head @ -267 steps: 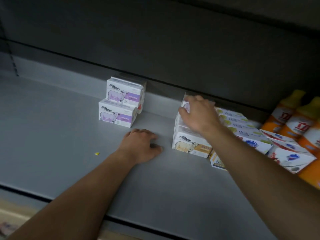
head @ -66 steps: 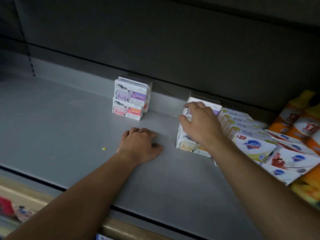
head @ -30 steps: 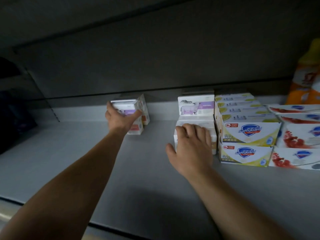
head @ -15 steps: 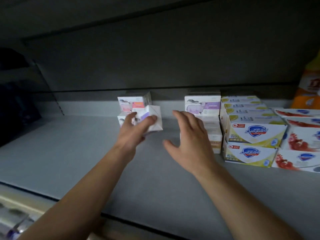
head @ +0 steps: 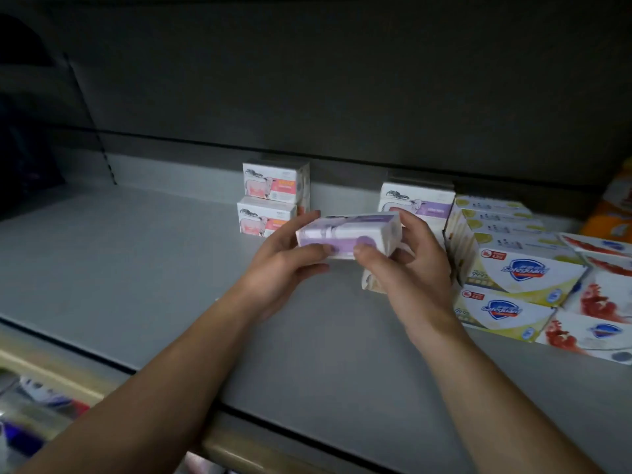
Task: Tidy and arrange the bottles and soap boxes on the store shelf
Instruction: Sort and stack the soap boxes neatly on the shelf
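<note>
Both our hands hold one white-and-purple cardboard soap box (head: 349,236) above the grey metal shelf (head: 136,268).

Our left hand (head: 284,265) and right hand (head: 407,268) curl their fingers (head: 309,218) round the box's ends, thumbs on its near face. Behind it stand two stacked white-and-orange soap boxes (head: 270,200); to the right, a purple-labelled white box stack (head: 419,203), then yellow-and-white Safeguard boxes (head: 513,268).

Both hands, left (head: 285,260) and right (head: 408,268), meet with fingers curled.
</note>
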`<state>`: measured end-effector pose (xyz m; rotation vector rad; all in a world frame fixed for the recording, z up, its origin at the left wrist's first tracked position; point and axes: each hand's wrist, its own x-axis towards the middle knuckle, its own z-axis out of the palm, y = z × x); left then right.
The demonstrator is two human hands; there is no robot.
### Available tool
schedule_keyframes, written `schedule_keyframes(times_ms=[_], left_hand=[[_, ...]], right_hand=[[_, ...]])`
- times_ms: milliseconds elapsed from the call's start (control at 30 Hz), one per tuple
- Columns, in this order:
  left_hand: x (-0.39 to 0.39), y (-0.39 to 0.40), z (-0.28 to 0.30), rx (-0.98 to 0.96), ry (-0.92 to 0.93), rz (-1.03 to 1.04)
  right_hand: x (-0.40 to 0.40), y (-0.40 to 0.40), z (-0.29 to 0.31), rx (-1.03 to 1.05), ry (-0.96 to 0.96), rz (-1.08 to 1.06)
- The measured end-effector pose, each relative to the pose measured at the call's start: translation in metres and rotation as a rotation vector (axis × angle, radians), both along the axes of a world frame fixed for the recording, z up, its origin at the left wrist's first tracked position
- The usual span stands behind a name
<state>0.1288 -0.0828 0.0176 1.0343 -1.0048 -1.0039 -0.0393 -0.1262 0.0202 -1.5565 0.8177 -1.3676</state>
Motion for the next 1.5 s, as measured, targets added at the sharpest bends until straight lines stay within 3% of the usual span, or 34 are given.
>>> schedule_keyframes(times_ms=[133, 300, 400, 500, 567, 733, 833, 967, 1100, 1233, 1367, 1500], left_hand=[[-0.003, 0.001, -0.004, -0.108, -0.082, -0.048], [-0.008, 0.006, -0.001, -0.114, -0.266, 0.143], [-0.007, 0.005, -0.003, -0.144, -0.331, 0.188], [-0.005, 0.005, -0.004, -0.067, -0.314, 0.138], [-0.004, 0.004, -0.004, 0.016, -0.190, 0.073], [-0.004, 0.003, 0.000, 0.176, 0.128, -0.044], [-0.002, 0.003, 0.000, 0.265, 0.214, -0.106], [0.002, 0.003, -0.001, 0.354, 0.290, -0.105], [0.005, 0.003, 0.000, 0.241, 0.363, -0.064], [0.009, 0.004, -0.001, 0.069, 0.250, -0.036], [0.004, 0.006, 0.000, -0.047, 0.263, -0.094], [-0.001, 0.007, 0.002, -0.066, 0.305, -0.044]], right_hand=[[-0.004, 0.002, 0.006, 0.257, -0.179, 0.019], [-0.006, 0.011, 0.011, 0.317, 0.130, 0.067], [-0.006, 0.013, 0.008, 0.377, 0.199, 0.116], [-0.007, 0.010, 0.008, 0.436, 0.179, 0.128], [-0.008, 0.009, 0.009, 0.434, 0.105, 0.147], [-0.010, 0.004, 0.007, 0.090, -0.001, 0.184], [-0.014, 0.007, 0.007, -0.102, 0.104, 0.216], [-0.012, 0.011, 0.007, -0.212, 0.180, 0.218], [-0.016, 0.010, 0.009, -0.226, 0.245, 0.196], [-0.014, 0.009, 0.004, -0.207, 0.284, 0.139], [-0.014, 0.003, 0.004, -0.309, 0.341, -0.044], [-0.011, 0.005, 0.004, -0.547, 0.494, -0.109]])
